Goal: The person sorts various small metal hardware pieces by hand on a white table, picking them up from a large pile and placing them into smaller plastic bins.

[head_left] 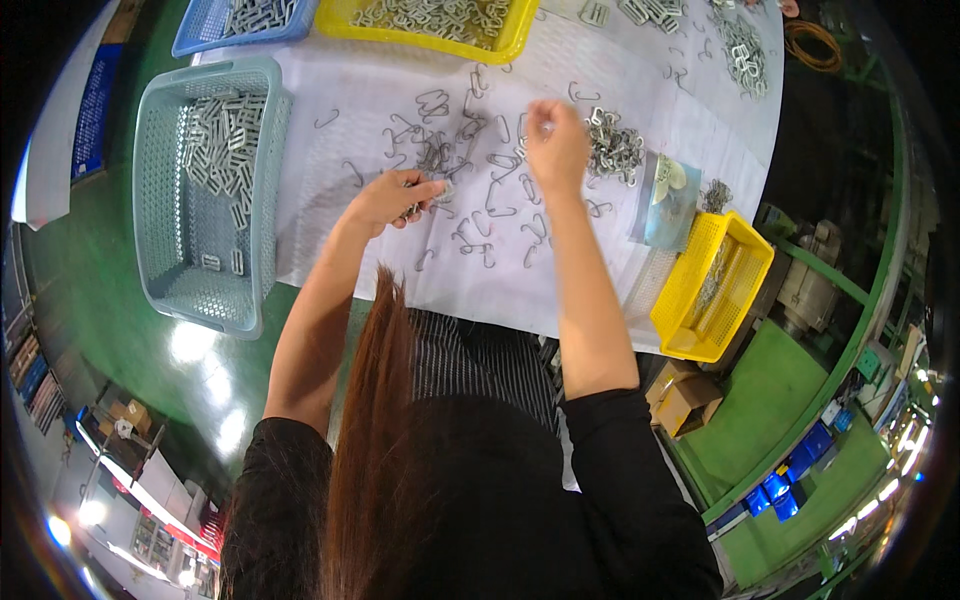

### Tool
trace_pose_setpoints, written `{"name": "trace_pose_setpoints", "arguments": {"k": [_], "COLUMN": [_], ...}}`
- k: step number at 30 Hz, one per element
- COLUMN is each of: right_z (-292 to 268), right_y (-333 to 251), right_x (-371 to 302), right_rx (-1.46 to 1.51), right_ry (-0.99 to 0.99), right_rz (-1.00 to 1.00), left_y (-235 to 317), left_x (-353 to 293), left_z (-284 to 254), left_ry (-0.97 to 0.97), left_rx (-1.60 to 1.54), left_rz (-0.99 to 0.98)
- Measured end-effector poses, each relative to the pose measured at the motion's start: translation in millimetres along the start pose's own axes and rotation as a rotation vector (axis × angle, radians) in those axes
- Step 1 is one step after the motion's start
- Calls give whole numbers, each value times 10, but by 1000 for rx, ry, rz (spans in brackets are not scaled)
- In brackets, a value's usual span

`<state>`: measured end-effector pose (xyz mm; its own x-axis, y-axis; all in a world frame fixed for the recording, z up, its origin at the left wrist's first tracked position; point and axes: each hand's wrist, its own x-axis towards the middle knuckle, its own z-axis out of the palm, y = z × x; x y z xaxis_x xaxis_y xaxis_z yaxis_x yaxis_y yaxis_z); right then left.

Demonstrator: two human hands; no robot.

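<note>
My left hand (383, 202) is closed around several small metal pieces. They poke out between thumb and fingers, too small to tell exactly. To its right, my right hand (557, 155) is raised over the white-covered table, its fingers curled in toward the thumb. Whatever they pinch, if anything, is hidden. Bent wire hooks (498, 190) lie scattered between and around both hands, with a denser cluster just beyond the left one. A heap of shiny metal pieces (614, 150) sits right beside my right hand.
A grey-blue basket (271, 190) with metal slide buckles (225, 140) stands at left. Behind are a blue basket (240, 40) and a yellow tray (430, 43), both with metal parts. At right are a clear packet (668, 215), a yellow basket (735, 305) and a cardboard box (685, 398).
</note>
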<state>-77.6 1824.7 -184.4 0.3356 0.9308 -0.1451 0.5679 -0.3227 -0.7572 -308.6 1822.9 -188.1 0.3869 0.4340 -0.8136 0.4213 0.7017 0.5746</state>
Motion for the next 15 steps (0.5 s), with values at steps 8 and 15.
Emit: {"name": "trace_pose_setpoints", "arguments": {"k": [8,15], "right_z": [684,420], "right_y": [177,464], "right_x": [-1033,-1183], "right_rx": [-157,-363], "right_ry": [-269,-36], "right_rz": [-330,-60], "left_y": [1433,1893], "left_x": [81,402], "left_z": [-459,-194], "left_ry": [499,818], "left_rx": [222,707], "left_rz": [565,1037]}}
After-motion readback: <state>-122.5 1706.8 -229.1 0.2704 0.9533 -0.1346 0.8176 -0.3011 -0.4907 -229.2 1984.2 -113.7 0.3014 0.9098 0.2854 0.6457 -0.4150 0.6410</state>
